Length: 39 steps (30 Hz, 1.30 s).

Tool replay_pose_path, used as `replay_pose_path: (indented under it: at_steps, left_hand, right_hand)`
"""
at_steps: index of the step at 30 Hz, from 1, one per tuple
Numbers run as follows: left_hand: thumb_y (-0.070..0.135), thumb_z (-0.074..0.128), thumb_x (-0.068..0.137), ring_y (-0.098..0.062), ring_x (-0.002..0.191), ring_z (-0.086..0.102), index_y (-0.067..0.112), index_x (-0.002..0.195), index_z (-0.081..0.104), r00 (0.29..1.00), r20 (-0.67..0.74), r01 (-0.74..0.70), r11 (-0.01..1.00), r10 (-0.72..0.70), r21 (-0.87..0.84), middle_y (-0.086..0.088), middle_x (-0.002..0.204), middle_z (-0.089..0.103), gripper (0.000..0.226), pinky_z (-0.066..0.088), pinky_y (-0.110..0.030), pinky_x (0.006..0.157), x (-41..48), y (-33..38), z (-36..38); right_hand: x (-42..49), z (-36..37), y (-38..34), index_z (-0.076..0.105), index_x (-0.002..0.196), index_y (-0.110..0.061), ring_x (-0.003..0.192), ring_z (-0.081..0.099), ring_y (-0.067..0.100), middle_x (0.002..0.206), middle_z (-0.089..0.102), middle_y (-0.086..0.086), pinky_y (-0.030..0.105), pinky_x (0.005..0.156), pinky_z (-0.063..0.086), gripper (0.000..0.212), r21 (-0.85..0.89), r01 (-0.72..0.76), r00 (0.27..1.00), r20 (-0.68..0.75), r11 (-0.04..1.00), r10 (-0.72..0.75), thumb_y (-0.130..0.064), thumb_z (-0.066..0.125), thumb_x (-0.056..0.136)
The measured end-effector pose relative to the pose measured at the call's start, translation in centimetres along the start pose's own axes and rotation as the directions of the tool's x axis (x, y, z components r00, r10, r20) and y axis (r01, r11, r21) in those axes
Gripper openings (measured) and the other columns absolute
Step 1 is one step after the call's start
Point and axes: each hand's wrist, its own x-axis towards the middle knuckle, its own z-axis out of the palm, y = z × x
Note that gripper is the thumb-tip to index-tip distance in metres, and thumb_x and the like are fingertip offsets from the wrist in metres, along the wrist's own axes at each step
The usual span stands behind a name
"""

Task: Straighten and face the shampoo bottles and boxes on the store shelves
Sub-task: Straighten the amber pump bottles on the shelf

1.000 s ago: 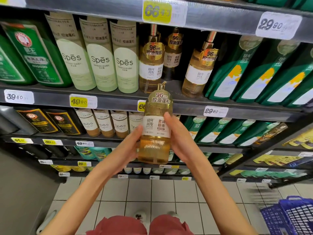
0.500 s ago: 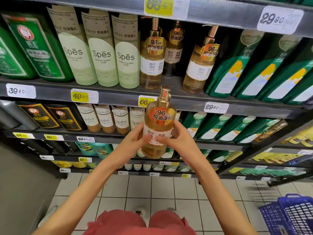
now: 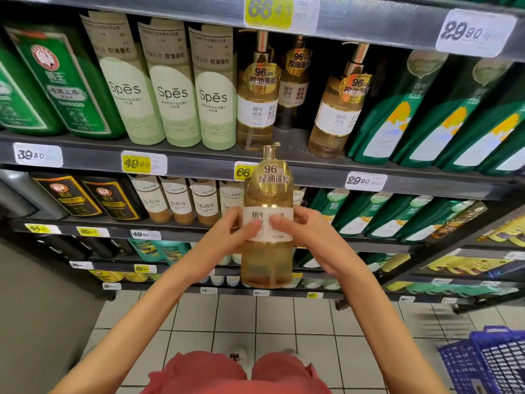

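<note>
Head cam: amber clear-plastic pump bottle w/ gold cap (image 3: 267, 223) held upright in front of the dark metal shelves (image 3: 199, 162), off them. Left hand (image 3: 227, 237) & right hand (image 3: 306, 237) grip its sides, thumbs pressed on white label.

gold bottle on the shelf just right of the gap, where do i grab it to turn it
Take the shelf bottle round its wide body at the white label, from the front-left: the gap there leaves finger room, while green bottles crowd its right. Its pump is slim and likely a poor handle.
</note>
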Motion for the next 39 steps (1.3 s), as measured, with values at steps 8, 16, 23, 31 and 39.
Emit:
replay_pose_path:
  at_steps: [8,16,23,31,39]
  left_hand:
    - [0.071,0.045,0.066,-0.012,0.089,0.07,0.035,0.104,0.056,0.977,0.119,0.195,0.968,-0.178,-0.16,0.006,0.094,0.074,0.053,0.055,-0.021,0.062,0.0,2.3,1.5]
    - [0.058,0.051,0.069,-0.016,0.104,0.062,0.022,0.117,0.055,0.983,-0.181,-0.027,0.998,0.038,0.061,0.0,0.111,0.063,0.06,0.053,-0.035,0.087,0.7,2.2,2.4]
    - [0.05,0.043,0.082,-0.018,0.114,0.054,0.021,0.122,0.058,0.964,-0.193,-0.17,0.981,0.185,0.089,-0.008,0.123,0.055,0.052,0.045,-0.039,0.098,3.5,4.1,3.4]
    - [0.018,0.041,0.099,0.01,0.092,0.061,0.029,0.118,0.055,0.958,-0.085,-0.253,0.946,0.275,0.204,0.013,0.106,0.064,0.026,0.049,-0.011,0.08,8.4,8.2,0.9]
    - [0.01,0.047,0.095,0.004,0.103,0.056,0.015,0.134,0.048,0.914,-0.207,-0.299,0.924,0.349,0.239,0.009,0.115,0.059,0.039,0.042,-0.004,0.087,10.0,8.7,0.7]
  right_hand:
    - [0.2,-0.8,-3.2,0.063,0.109,-0.015,0.06,0.068,0.014,0.076,0.072,0.002,0.02,0.047,0.053,0.061,-0.025,-0.25,0.961,0.116,0.968,0.251,-0.064,0.055,0.074]
    - [-0.9,0.2,-1.3,0.06,0.117,-0.019,0.098,0.068,0.012,0.107,0.071,0.0,0.021,0.077,0.056,0.054,0.087,-0.014,0.996,-0.092,0.996,0.022,-0.052,0.058,0.073]
    - [0.4,0.5,-2.5,0.045,0.125,-0.021,0.098,0.065,0.006,0.113,0.065,-0.002,0.019,0.073,0.054,0.078,0.063,0.14,0.953,-0.279,0.988,-0.118,-0.055,0.07,0.059]
    - [5.4,-1.7,-5.3,0.055,0.116,-0.011,0.097,0.064,0.018,0.105,0.067,0.004,0.046,0.088,0.053,0.054,-0.099,0.267,0.77,-0.576,0.958,-0.274,-0.027,0.08,0.071]
    - [8.7,-2.0,-6.7,0.047,0.117,-0.025,0.092,0.057,-0.008,0.106,0.06,-0.01,0.01,0.079,0.047,0.058,-0.226,0.395,0.643,-0.625,0.891,-0.443,-0.02,0.081,0.071]
